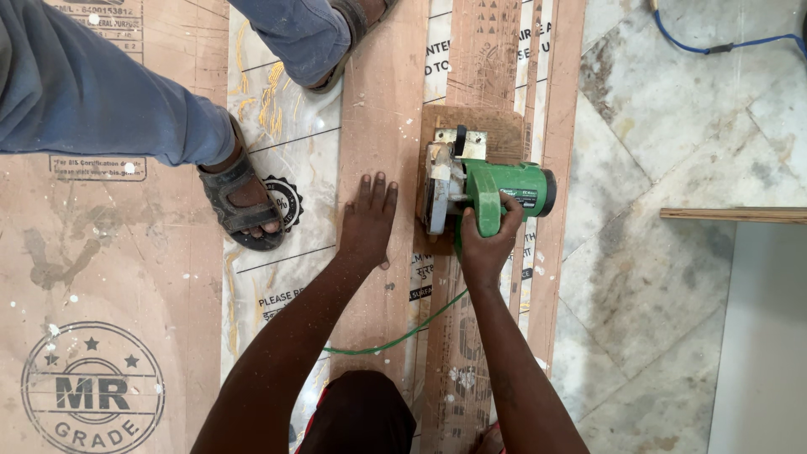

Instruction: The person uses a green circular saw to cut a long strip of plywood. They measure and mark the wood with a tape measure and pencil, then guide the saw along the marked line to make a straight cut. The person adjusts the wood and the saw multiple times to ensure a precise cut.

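Circular saw (483,192), green-bodied, sits on a narrow laminate strip (471,336) right of centre, at its far part.
Head view: right hand (487,244) is clenched around the saw handle to steer it; left hand (367,223) lies flat, fingers spread, pinning the neighbouring plywood strip (382,126). Another person's sandalled foot (244,202) weighs down the sheets at left.

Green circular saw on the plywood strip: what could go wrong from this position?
1. The left hand lies flat on the plywood strip right beside the green circular saw; a kick or slip could bring the blade to the fingers.
2. The green cord trails across the boards behind the saw, under the right hand and its arm, and might snag.
3. Another person's sandalled foot stands on the sheets nearby and could shift them.
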